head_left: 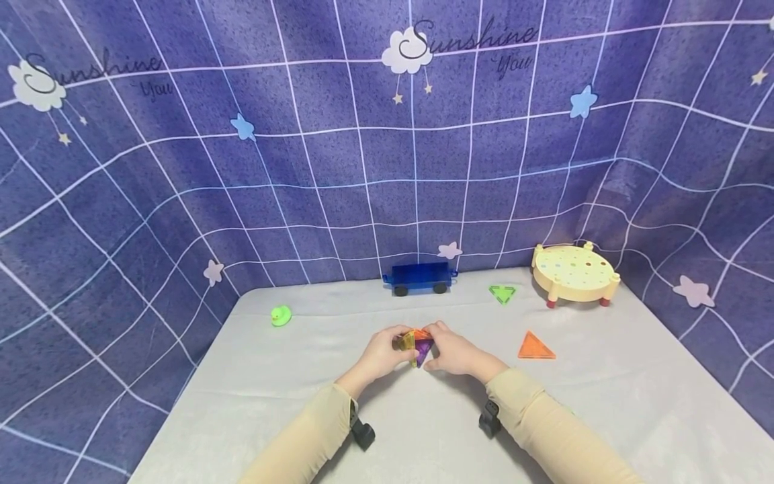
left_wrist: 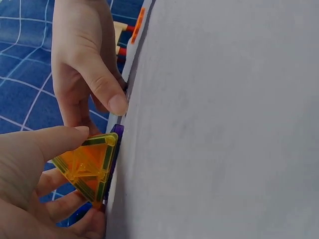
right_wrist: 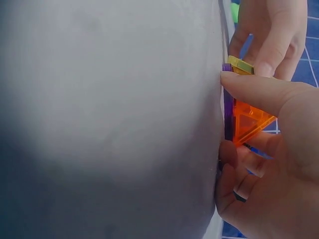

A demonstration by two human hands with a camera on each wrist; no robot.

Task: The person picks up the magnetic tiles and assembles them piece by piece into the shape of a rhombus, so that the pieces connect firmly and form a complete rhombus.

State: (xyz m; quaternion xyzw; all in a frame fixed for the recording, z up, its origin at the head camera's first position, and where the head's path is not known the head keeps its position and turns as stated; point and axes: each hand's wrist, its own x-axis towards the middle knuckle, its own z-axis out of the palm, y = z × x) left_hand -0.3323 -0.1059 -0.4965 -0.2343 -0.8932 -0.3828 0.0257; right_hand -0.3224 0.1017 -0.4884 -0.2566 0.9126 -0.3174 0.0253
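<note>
Both hands meet over a small cluster of translucent triangular magnetic tiles near the middle of the table. My left hand [head_left: 381,351] grips the yellow tile [left_wrist: 105,155], thumb on its near face and fingers behind. An orange tile [right_wrist: 252,118] leans up beside the yellow one. Low against the table lies a purple tile [head_left: 422,351], seen nearly edge-on in both wrist views. From the other side my right hand [head_left: 456,351] curls about the orange tile; its thumb lies close to the purple tile. Where the right fingertips touch is partly hidden.
Behind the hands stands a blue wheeled toy car [head_left: 421,277]. To the right are a green triangular tile [head_left: 502,294], a loose orange triangle [head_left: 535,347] and a yellow toy stool [head_left: 576,274]. A green duck [head_left: 281,316] sits left. A patterned curtain [head_left: 338,154] backs the table.
</note>
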